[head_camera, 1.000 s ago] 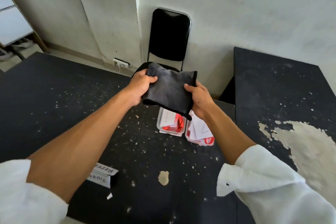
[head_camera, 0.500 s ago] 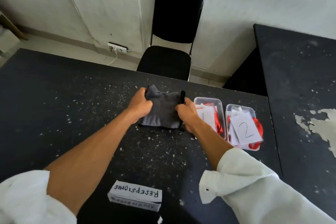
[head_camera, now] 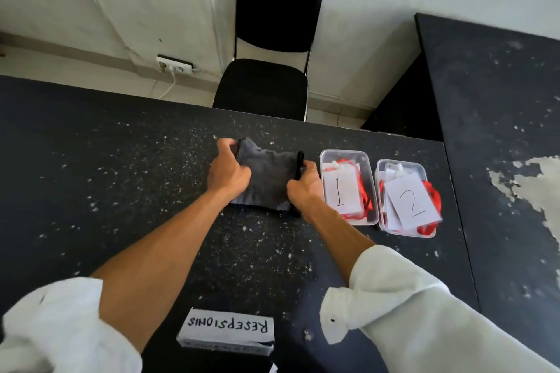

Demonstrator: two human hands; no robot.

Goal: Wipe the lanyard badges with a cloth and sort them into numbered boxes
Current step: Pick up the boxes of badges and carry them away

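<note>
A white card marked "1" (head_camera: 341, 191) lies in the left clear box (head_camera: 344, 152), and a card marked "2" (head_camera: 412, 200) lies in the right clear box (head_camera: 377, 222). The two boxes stand just beside each other on the black speckled table (head_camera: 121, 191). Both hold white badges with red lanyards (head_camera: 434, 197). At the near edge stands a folded paper sign (head_camera: 227, 325) hand-lettered "RESEPSIONIS", upside down from here; the smaller print on its front face is too blurred to read.

The dark grey cloth (head_camera: 266, 179) is stretched between both hands, just left of box 1. The left hand (head_camera: 227, 171) grips its left edge with curled fingers; the right hand (head_camera: 304, 188) pinches its black-trimmed right edge. Whether the cloth touches the tabletop cannot be told.

A second ago the cloth was held up in the air before the black chair (head_camera: 263, 85), hiding part of the boxes; half a second ago it was lower and left of them. Now it sits lower again, spread flatter, and both numbers read plainly
</note>
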